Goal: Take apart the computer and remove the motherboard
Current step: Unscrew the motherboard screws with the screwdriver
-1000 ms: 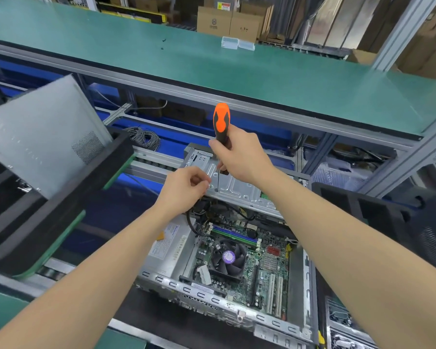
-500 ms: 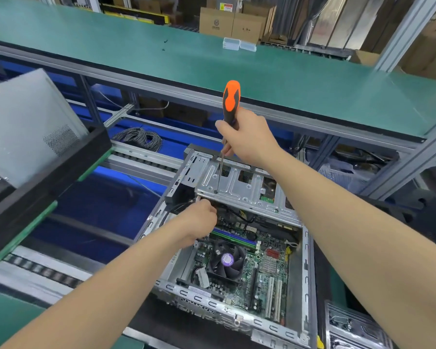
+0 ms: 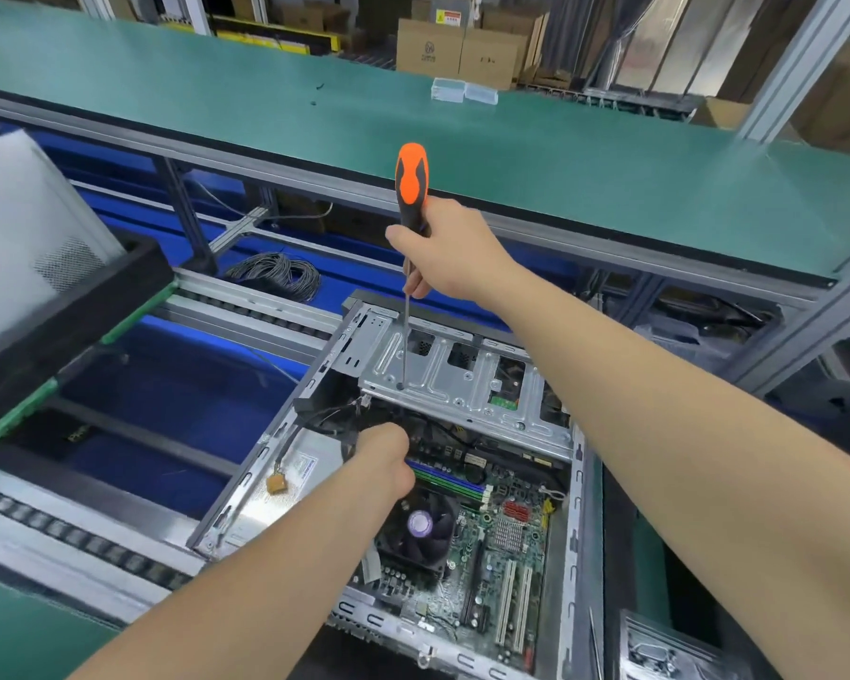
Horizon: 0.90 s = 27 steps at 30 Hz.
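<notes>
Motherboard location: the green printed-circuit motherboard (image 3: 496,571) is seated flat on the floor of the open grey sheet-metal computer case (image 3: 246,483), in its near right part.
Board fittings: a black cooler fan with a purple hub label (image 3: 420,525), a small silver finned heat sink (image 3: 509,534), blue and green memory strips (image 3: 442,476) and two white expansion slots (image 3: 511,606) are mounted on it.
Drive cage: a silver stamped-metal drive cage (image 3: 462,380) is fitted across the far end of the case, above the board's far edge.
Screwdriver: an orange-and-black-handled screwdriver (image 3: 411,184) is held nearly upright; the tip of its thin steel shaft is set on the cage near its near left corner.
Right hand: the right hand (image 3: 450,252) is closed round the lower part of the handle.
Left hand: the left hand (image 3: 384,463) is lowered into the case just below the cage edge, among black cables (image 3: 334,419); its fingers are hidden, so it cannot be told whether anything is gripped.
Loose lead: a thin wire ending in a tan connector (image 3: 277,483) is laid on the case floor at the left, beside a white label (image 3: 300,471).
Conveyor: a roller conveyor (image 3: 94,539) with grey metal rails is seen to the left of the case.
Left surroundings: a pale grey perforated side panel (image 3: 20,228) is leaned in a black-edged tray (image 3: 70,311).
Far surroundings: a coil of grey wire (image 3: 276,274) is placed beyond the conveyor, below a long green-topped bench (image 3: 560,154); two clear plastic boxes (image 3: 462,90) are set at the bench's far edge, and brown cardboard cartons (image 3: 457,46) are stacked behind it.
Near right: part of a second metal chassis (image 3: 668,650) is seen at the lower right corner.
</notes>
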{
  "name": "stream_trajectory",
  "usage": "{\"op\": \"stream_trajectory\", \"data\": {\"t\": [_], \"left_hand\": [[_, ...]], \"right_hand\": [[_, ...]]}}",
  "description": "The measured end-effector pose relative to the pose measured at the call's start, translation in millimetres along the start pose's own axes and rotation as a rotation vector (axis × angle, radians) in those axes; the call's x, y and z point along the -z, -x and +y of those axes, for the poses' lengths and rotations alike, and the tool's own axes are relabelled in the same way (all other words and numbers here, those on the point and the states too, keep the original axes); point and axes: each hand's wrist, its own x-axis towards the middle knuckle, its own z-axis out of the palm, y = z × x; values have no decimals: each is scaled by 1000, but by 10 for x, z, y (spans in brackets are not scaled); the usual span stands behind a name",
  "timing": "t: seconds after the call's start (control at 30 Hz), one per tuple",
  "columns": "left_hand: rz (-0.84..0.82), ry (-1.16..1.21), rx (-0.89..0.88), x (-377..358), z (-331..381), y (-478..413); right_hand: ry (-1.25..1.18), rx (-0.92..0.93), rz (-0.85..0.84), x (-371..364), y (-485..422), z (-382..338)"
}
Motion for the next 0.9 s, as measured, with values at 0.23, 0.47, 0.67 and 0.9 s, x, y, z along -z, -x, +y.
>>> {"op": "stream_trajectory", "data": {"t": [0.23,0.47,0.67,0.9], "left_hand": [[17,191,56,-39,-11,-72],[-113,409,31,-92,-4,-136],[-96,533,86,-112,4,-133],[-94,318,59,-89,-36,-44]], "right_hand": [[-27,-7,-39,35,-83,23],[-39,-2,-64,33,-96,10],[-31,1,-56,20,-68,-21],[-16,1,-25,37,31,-65]]}}
